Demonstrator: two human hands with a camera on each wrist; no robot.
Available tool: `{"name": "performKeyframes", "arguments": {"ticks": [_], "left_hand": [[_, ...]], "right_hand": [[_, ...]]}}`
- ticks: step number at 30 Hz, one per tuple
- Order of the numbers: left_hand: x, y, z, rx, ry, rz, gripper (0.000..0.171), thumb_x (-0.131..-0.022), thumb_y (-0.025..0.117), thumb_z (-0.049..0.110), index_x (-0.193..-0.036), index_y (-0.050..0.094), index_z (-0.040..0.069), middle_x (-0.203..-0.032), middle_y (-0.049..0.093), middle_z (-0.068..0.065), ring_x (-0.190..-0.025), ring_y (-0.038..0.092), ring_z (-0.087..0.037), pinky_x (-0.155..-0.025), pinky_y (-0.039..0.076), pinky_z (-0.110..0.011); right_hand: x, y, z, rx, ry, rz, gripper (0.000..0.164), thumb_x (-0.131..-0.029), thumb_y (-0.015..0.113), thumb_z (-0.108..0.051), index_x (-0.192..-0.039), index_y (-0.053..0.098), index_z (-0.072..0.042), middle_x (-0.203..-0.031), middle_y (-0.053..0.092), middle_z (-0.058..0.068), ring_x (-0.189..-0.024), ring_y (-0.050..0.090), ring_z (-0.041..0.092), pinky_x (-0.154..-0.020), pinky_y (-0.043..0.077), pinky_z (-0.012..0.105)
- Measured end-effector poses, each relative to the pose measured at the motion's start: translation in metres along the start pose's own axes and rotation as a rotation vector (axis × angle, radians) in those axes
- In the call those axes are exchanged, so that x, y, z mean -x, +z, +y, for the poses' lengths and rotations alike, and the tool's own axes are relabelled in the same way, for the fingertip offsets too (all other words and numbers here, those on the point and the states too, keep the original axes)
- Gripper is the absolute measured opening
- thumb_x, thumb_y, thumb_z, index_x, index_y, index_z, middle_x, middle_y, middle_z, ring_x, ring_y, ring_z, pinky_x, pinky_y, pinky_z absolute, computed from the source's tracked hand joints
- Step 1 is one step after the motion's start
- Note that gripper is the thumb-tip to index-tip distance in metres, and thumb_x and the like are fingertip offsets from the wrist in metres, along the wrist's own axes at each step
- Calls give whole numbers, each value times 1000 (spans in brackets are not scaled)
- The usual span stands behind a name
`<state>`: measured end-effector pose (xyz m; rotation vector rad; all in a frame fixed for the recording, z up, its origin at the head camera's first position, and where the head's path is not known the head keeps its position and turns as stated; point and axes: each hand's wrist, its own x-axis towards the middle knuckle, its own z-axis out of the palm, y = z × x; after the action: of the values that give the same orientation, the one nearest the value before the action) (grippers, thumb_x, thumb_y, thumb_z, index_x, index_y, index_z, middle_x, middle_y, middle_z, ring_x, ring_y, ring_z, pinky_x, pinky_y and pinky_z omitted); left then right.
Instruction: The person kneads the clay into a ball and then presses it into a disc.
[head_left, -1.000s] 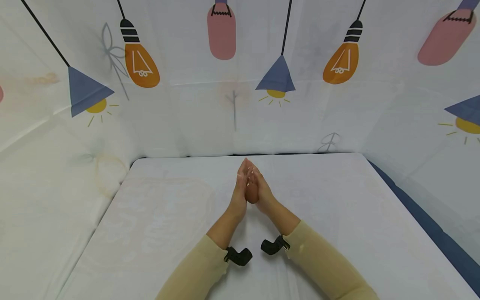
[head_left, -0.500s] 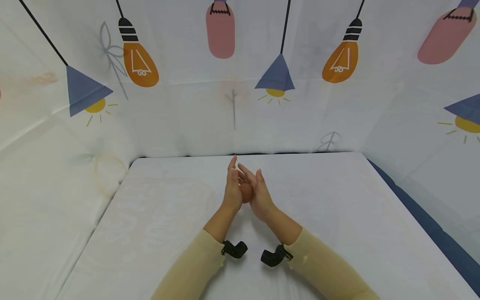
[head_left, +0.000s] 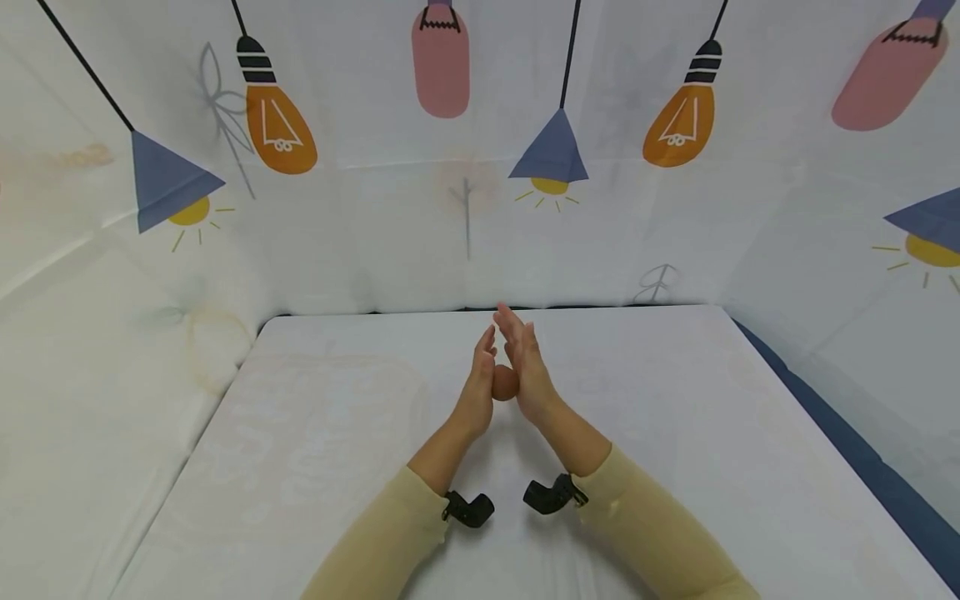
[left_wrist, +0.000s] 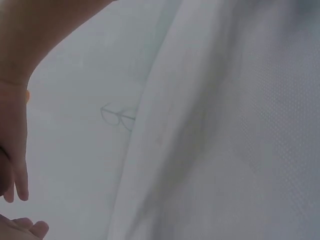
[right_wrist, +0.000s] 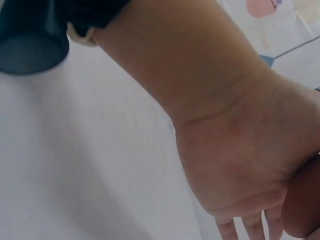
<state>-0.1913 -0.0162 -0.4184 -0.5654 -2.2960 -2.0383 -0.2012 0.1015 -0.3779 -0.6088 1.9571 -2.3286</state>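
Note:
Between the two palms sits a smooth brown ball [head_left: 505, 383], its material unclear. My left hand [head_left: 474, 398] stands on edge with its palm against the ball's left side, fingers extended away from me. Against the other side presses the palm of my right hand [head_left: 534, 385], its fingers straight and reaching slightly farther forward. Both hands are above the white tabletop. In the right wrist view the brown ball [right_wrist: 302, 204] looks oblong, cut off by the frame edge beside a bare palm. The left wrist view catches only a sliver of the ball [left_wrist: 4, 172] near some fingers.
A white-covered table [head_left: 337, 467] spreads beneath the arms. Behind it hangs a white cloth [head_left: 375, 233] printed with lamps and bulbs. Black wrist cameras [head_left: 470, 510] are strapped at both sleeve cuffs. Dark blue fabric [head_left: 832, 425] shows along the right table edge.
The palms have slid back and forth against each other, with the right hand now farther forward. The ball stays between them, shifting slightly left, then right, and looks rounder than a second ago.

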Motion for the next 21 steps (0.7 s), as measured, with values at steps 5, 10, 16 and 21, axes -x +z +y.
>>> {"name": "performKeyframes", "arguments": {"ticks": [5, 10, 16, 21], "left_hand": [[1, 2, 0, 63, -3, -58, 83, -99, 9, 71, -161, 9, 16, -164, 15, -19, -148, 24, -37, -117, 18, -60], [3, 5, 0, 157, 19, -83, 82, -100, 8, 69, -161, 12, 13, -161, 21, -22, -148, 24, -38, -118, 15, -59], [4, 6, 0, 266, 8, -81, 91, -97, 14, 76, -161, 13, 11, -160, 21, -26, -149, 21, -38, -118, 11, -59], [3, 5, 6, 317, 24, -63, 94, -95, 18, 78, -161, 13, 10, -163, 18, -22, -146, 26, -42, -120, 12, -55]], "right_hand": [[-8, -5, 6, 72, 6, 55, 66, -107, 17, -52, -159, 27, -14, -163, 26, 7, -151, 15, 21, -121, 4, 48], [-16, -13, 16, 177, 21, 89, 64, -105, 25, -47, -159, 28, -13, -163, 28, 6, -150, 18, 19, -121, 8, 49], [-24, -24, 26, 324, 22, 109, 60, -106, 30, -42, -158, 29, -12, -164, 26, 5, -150, 19, 24, -119, 12, 56], [-24, -28, 37, 322, 58, 96, 57, -108, 28, -38, -159, 27, -12, -164, 23, 8, -151, 16, 27, -118, 12, 59]]}}
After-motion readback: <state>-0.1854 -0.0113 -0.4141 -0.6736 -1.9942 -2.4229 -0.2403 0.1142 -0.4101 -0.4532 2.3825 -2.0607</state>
